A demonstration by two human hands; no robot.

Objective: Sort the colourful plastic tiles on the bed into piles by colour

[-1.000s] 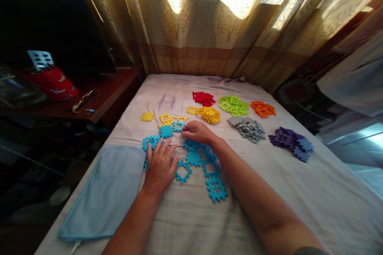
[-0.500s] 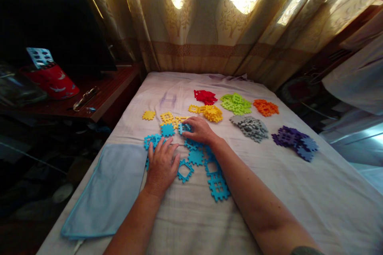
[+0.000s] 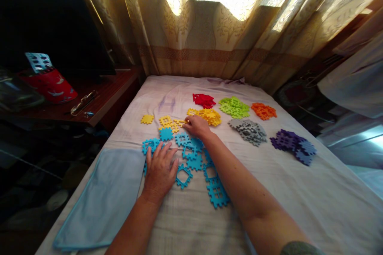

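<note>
The scene is taken in by a single head-worn camera, aimed forward and steeply down over a sheet-covered surface (image 3: 278, 203). The left forearm (image 3: 137, 223) and right forearm (image 3: 242, 183) are shown closest, cut off by the lower edge; the left hand (image 3: 160, 167) and right hand (image 3: 196, 126) are viewed from above and behind, near the middle. The far end is closed off by a patterned curtain (image 3: 203, 32), faced nearly head-on and backlit. A dark screen (image 3: 50, 20) and wooden tabletop (image 3: 112, 91) are caught at the left, hanging pale cloth (image 3: 359, 75) at the right.
</note>
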